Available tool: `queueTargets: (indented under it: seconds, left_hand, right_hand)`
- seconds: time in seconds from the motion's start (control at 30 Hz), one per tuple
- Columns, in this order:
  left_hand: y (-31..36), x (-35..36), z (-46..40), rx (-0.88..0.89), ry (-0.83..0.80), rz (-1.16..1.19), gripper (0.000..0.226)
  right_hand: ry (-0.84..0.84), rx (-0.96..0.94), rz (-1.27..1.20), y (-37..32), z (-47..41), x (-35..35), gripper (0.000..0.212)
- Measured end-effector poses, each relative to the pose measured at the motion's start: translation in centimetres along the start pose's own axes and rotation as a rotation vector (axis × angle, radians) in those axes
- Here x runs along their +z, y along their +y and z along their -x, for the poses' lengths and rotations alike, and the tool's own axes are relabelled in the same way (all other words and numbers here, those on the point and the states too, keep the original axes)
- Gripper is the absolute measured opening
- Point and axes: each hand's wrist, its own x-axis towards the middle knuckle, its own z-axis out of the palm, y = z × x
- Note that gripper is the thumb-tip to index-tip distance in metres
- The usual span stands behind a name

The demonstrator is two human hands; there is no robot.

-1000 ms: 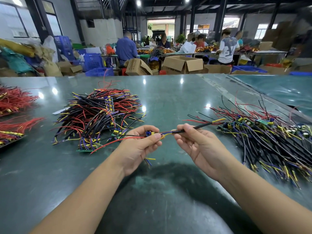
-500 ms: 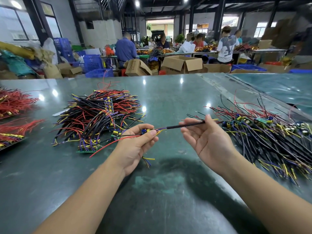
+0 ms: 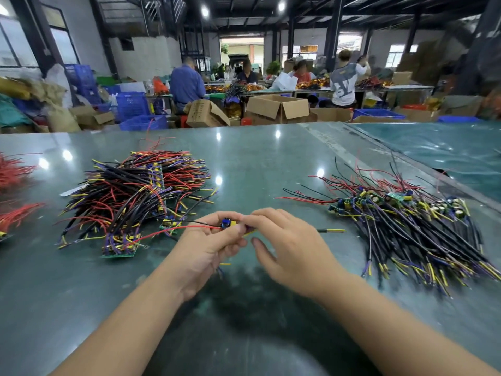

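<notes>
My left hand pinches a small circuit board with a blue part on it; a red wire and a black wire trail left from it. My right hand meets the left one at the board, its fingertips closed on the wires just right of it. A black wire with a yellow tip sticks out to the right from under my right hand. Both hands hover just above the green table.
A bundled heap of wired boards lies to the left and a looser heap to the right. Red wire bundles sit at the far left edge. Cardboard boxes, blue crates and several seated people fill the hall behind.
My right hand slid left along the black wire, from an open palm out at its far part to the board, and now pinches there. The left hand kept its hold.
</notes>
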Motion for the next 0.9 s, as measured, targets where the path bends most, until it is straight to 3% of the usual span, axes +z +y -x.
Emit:
queueTargets:
  seconds: [0.2, 0.33, 0.5, 0.67, 0.77, 0.83, 0.9]
  left_hand:
    - [0.4, 0.0, -0.1, -0.057, -0.02, 0.028, 0.055]
    - [0.6, -0.2, -0.1, -0.087, -0.031, -0.054, 0.098]
    - [0.5, -0.9, -0.2, -0.101, 0.001, 0.036, 0.054]
    - [0.8, -1.9, 0.0, -0.062, 0.059, 0.048, 0.045]
    - [1.0, -2.5, -0.4, 0.058, 0.143, 0.055, 0.03]
    - [1.3, -3.2, -0.9, 0.23, 0.311, 0.004, 0.016]
    - [2.0, -4.4, -1.6, 0.389, 0.534, -0.085, 0.027]
  right_hand:
    - [0.188, 0.217, -0.001, 0.8, -0.2, -1.5, 0.03]
    - [0.401, 0.473, 0.046, 4.3, -1.3, -5.3, 0.031]
    - [0.41, 0.849, 0.296, 11.3, -1.3, -11.4, 0.048]
    - [0.072, 1.216, 0.417, 15.6, 1.4, -13.4, 0.035]
    - [-0.055, 1.253, 0.537, 15.5, 2.2, -12.6, 0.035]
    - [0.034, 1.154, 0.518, 15.0, 1.4, -11.8, 0.037]
    - [0.135, 1.012, 0.363, 13.7, -0.2, -10.4, 0.036]
